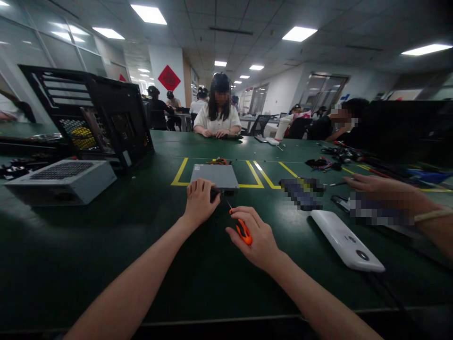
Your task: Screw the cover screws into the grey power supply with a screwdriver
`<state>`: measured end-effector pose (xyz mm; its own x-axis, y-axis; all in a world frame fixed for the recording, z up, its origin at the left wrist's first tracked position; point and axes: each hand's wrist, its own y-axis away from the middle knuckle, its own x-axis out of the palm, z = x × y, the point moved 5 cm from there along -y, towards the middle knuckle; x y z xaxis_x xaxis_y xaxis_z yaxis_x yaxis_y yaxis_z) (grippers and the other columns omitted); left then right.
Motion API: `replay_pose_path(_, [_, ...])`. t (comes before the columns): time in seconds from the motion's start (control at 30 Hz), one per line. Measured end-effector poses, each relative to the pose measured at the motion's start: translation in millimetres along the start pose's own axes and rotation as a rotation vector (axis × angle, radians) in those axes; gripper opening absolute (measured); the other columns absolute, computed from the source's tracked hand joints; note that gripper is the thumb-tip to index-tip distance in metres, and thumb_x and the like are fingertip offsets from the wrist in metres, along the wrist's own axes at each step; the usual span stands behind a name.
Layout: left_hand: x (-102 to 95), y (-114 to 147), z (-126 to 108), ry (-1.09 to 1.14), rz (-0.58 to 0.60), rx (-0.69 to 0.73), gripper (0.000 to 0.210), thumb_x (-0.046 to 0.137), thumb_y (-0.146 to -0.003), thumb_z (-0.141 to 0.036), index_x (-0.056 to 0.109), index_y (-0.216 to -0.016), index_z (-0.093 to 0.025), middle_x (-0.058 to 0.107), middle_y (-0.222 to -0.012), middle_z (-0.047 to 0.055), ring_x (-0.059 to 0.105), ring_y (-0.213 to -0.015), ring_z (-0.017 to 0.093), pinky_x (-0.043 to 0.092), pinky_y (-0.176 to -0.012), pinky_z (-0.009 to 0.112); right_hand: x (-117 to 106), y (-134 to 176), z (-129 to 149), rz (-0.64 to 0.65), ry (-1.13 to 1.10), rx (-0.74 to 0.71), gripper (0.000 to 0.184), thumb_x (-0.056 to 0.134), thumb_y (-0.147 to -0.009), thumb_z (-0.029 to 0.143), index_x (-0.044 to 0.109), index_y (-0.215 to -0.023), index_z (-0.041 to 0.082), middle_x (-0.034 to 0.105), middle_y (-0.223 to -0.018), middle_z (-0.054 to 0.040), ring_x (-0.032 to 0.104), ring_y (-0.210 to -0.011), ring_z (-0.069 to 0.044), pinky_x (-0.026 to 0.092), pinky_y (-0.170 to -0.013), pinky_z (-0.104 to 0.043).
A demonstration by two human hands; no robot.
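Observation:
A grey computer power supply (pixel 217 175) lies flat on the green table in front of me, with coloured cables (pixel 220 161) behind it. My left hand (pixel 201 198) grips its near left corner, fingers over the top edge, covering part of the near face. In my right hand (pixel 255 236) is a screwdriver (pixel 244 232) with an orange and black handle. Its thin shaft points up and left toward the near face, where a socket shows. Whether the tip touches the power supply, I cannot tell.
To the left stand a larger power supply (pixel 60 182) and an open black computer case (pixel 102 118). On the right lie a white device (pixel 347 241), a blurred phone-like object (pixel 300 192) and cables (pixel 323 164). Another person's hand (pixel 389 191) reaches in there; a person (pixel 217 113) sits opposite.

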<state>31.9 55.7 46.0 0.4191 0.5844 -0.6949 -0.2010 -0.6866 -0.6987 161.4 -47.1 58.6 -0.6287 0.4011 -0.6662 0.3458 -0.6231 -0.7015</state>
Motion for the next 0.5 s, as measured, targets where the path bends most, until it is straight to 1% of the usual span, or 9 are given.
replay_pose_path(0.07, [-0.3,0.2,0.0,-0.003,0.001,0.006,0.025,0.052,-0.075,-0.03,0.049,-0.098,-0.018,0.048,-0.099,0.008,0.042,-0.096,0.025,0.033,-0.083,0.038,0.3,0.7,-0.4,0.009,-0.025,0.006,0.02,0.053,-0.078,0.028,0.05,-0.093,0.015,0.056,-0.101,-0.0111,0.055,-0.092,-0.016,0.049,-0.072,-0.028])
replay_pose_path(0.13, [-1.1,0.4,-0.3,0.001,0.002,0.009,0.025,0.052,-0.076,-0.03,0.049,-0.098,-0.019,0.048,-0.099,0.007,0.042,-0.096,0.025,0.033,-0.083,0.038,2.2,0.9,2.8,0.055,-0.007,-0.055,0.011,0.054,-0.078,0.027,0.053,-0.083,0.017,0.058,-0.099,-0.0089,0.056,-0.088,-0.016,0.048,-0.072,-0.03])
replay_pose_path(0.2, [-2.0,0.5,-0.9,0.007,0.005,0.009,0.025,0.052,-0.076,-0.029,0.049,-0.098,-0.019,0.048,-0.099,0.007,0.042,-0.097,0.025,0.033,-0.083,0.038,3.9,0.8,5.3,0.093,0.022,-0.104,0.008,0.053,-0.078,0.026,0.055,-0.079,0.018,0.06,-0.096,-0.0068,0.056,-0.082,-0.016,0.048,-0.071,-0.032])
replay_pose_path(0.27, [-2.7,0.7,-1.2,0.012,0.011,0.006,0.025,0.052,-0.076,-0.029,0.049,-0.098,-0.019,0.048,-0.098,0.008,0.042,-0.097,0.025,0.033,-0.082,0.038,3.9,0.2,4.3,0.09,0.025,-0.092,0.011,0.053,-0.078,0.027,0.055,-0.085,0.018,0.06,-0.095,-0.007,0.056,-0.081,-0.017,0.048,-0.071,-0.033])
replay_pose_path(0.33, [-3.3,1.0,-1.2,0.013,0.015,0.002,0.025,0.052,-0.075,-0.029,0.049,-0.098,-0.019,0.048,-0.098,0.008,0.042,-0.096,0.025,0.033,-0.082,0.038,2.5,0.2,1.0,0.059,-0.007,-0.037,0.021,0.053,-0.078,0.028,0.051,-0.096,0.017,0.059,-0.097,-0.0093,0.056,-0.086,-0.018,0.049,-0.071,-0.032])
replay_pose_path(0.37, [-3.7,1.3,-1.1,0.011,0.015,0.002,0.025,0.052,-0.076,-0.029,0.049,-0.098,-0.018,0.048,-0.098,0.008,0.042,-0.096,0.025,0.033,-0.082,0.038,1.6,0.4,-0.5,0.042,-0.024,-0.015,0.023,0.054,-0.078,0.029,0.049,-0.097,0.016,0.058,-0.099,-0.0105,0.056,-0.088,-0.018,0.049,-0.071,-0.031])
replay_pose_path(0.43, [-4.4,1.9,-0.8,0.011,0.015,0.005,0.025,0.051,-0.076,-0.03,0.049,-0.098,-0.018,0.048,-0.099,0.008,0.042,-0.096,0.025,0.033,-0.082,0.038,0.5,1.2,-1.1,0.026,-0.039,-0.015,0.019,0.054,-0.078,0.029,0.049,-0.092,0.017,0.055,-0.102,-0.0118,0.056,-0.091,-0.018,0.05,-0.07,-0.03])
replay_pose_path(0.5, [-4.8,2.5,-0.5,0.014,0.017,0.005,0.025,0.051,-0.076,-0.03,0.049,-0.098,-0.018,0.047,-0.099,0.008,0.042,-0.097,0.025,0.033,-0.082,0.038,0.9,1.7,1.2,0.046,-0.014,-0.066,0.01,0.053,-0.078,0.027,0.052,-0.082,0.018,0.055,-0.102,-0.0108,0.056,-0.089,-0.018,0.049,-0.07,-0.03])
